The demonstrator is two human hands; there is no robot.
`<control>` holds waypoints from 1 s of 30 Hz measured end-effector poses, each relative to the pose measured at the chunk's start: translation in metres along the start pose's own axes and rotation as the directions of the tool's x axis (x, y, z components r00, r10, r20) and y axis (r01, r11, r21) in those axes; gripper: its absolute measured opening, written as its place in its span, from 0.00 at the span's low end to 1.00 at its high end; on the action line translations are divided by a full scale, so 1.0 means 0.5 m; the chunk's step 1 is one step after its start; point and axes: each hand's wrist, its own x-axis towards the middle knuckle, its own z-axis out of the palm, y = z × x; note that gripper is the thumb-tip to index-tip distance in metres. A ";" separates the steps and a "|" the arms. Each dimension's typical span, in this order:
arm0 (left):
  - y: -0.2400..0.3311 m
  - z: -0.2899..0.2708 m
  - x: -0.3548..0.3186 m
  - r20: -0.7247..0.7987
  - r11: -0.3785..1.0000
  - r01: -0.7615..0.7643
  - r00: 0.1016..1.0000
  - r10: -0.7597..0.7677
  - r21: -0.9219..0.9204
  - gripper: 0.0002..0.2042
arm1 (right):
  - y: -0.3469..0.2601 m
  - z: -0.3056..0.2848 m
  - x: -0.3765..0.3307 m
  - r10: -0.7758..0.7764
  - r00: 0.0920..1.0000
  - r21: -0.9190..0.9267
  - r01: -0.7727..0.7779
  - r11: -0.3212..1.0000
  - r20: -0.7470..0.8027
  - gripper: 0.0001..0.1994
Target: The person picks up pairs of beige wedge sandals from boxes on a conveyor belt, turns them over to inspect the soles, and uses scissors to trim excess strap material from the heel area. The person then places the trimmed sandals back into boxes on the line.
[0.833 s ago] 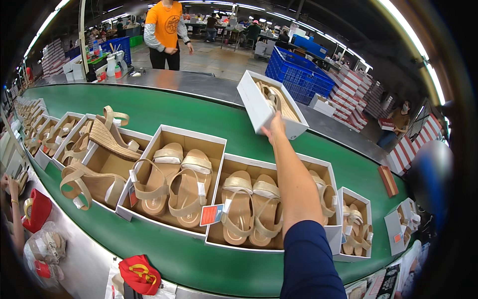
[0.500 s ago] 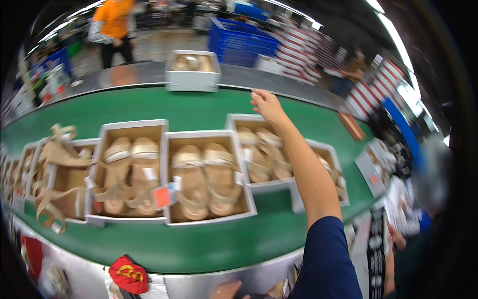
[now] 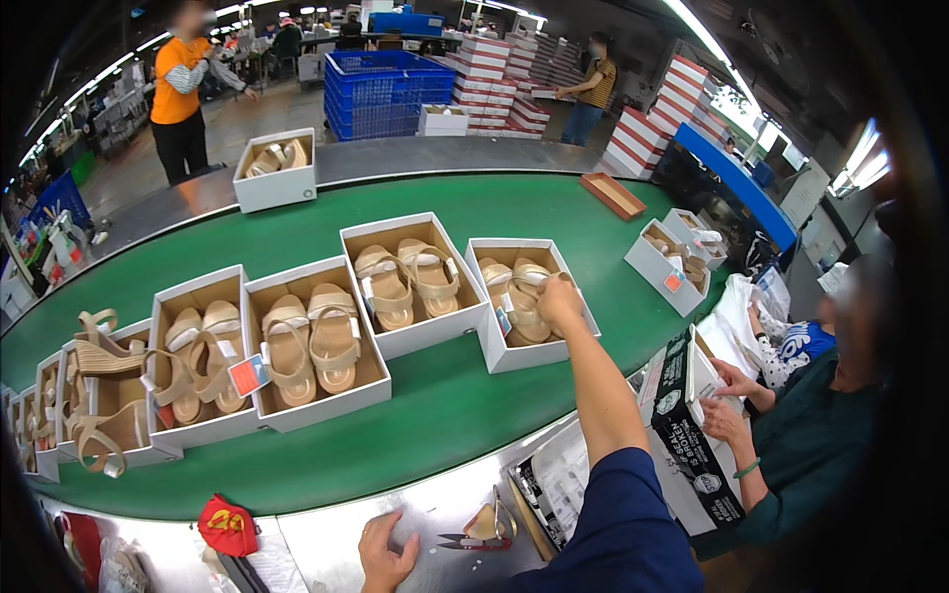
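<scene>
My right hand (image 3: 560, 299) reaches into the rightmost box of the staggered row on the belt. Its curled fingers are on one of the beige sandals (image 3: 529, 318) there; the fingertips are partly hidden. White sides surround that pair in the open shoebox (image 3: 542, 355). Just left of it, another open shoebox (image 3: 420, 334) holds a similar pair. My left hand (image 3: 388, 551) is low over the metal table, fingers apart and holding nothing. To its right lie dark-bladed scissors (image 3: 474, 542) with a small beige piece beside them.
More boxed sandals line the green belt (image 3: 435, 395) leftward, with wedge sandals (image 3: 104, 346) across one box. A lone shoebox (image 3: 275, 188) stands on the far ledge. At right, a co-worker's hands (image 3: 732, 405) hold a white box. A red cap (image 3: 227, 526) lies near the table's left.
My right hand has come down from above the far side of the belt into a sandal box. My left hand shows more fully. The view has shifted, and boxes sit at a different slant.
</scene>
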 end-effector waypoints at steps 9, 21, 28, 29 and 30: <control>0.007 -0.034 0.017 0.100 0.776 0.446 0.886 -0.452 -0.445 0.16 | -0.114 -0.335 -0.220 -0.325 0.835 0.180 0.439 0.880 -0.445 0.11; 0.247 -0.209 -0.141 0.024 0.611 0.554 0.752 -0.659 -0.565 0.43 | -0.243 -0.235 -0.888 -0.797 0.601 0.645 0.631 0.430 -0.057 0.17; 0.170 -0.242 -0.267 0.073 0.435 0.561 0.667 -0.742 -0.704 0.41 | -0.160 -0.219 -0.929 -0.685 0.679 0.773 0.278 0.570 0.262 0.27; 0.164 -0.245 -0.270 0.106 0.395 0.551 0.669 -0.736 -0.736 0.41 | -0.141 -0.208 -0.916 -0.643 0.716 0.765 0.244 0.596 0.273 0.28; 0.162 -0.248 -0.272 0.107 0.386 0.577 0.642 -0.759 -0.720 0.42 | -0.125 -0.195 -0.912 -0.596 0.751 0.756 0.207 0.621 0.283 0.30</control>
